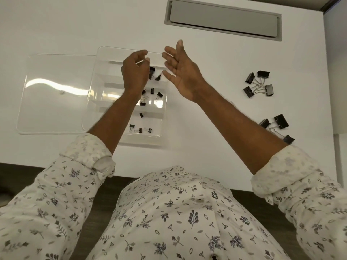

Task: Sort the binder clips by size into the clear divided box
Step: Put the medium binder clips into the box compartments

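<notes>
The clear divided box (105,53) lies on the white table, left of centre. Its near compartment holds several tiny black binder clips (139,130), the one above it several small clips (152,94), and a further one medium clips (152,72). My left hand (136,71) hovers over the box's far compartments, fingers curled, nothing visibly held. My right hand (180,70) hangs just right of the box's far corner, fingers spread and empty. Two piles of large black clips lie on the table at right: a far pile (260,84) and a nearer pile (277,124).
The clear lid (54,94) lies flat to the left of the box, partly under it. A grey recessed cable flap (223,18) sits at the back of the table. The table's front edge runs just above my patterned shirt.
</notes>
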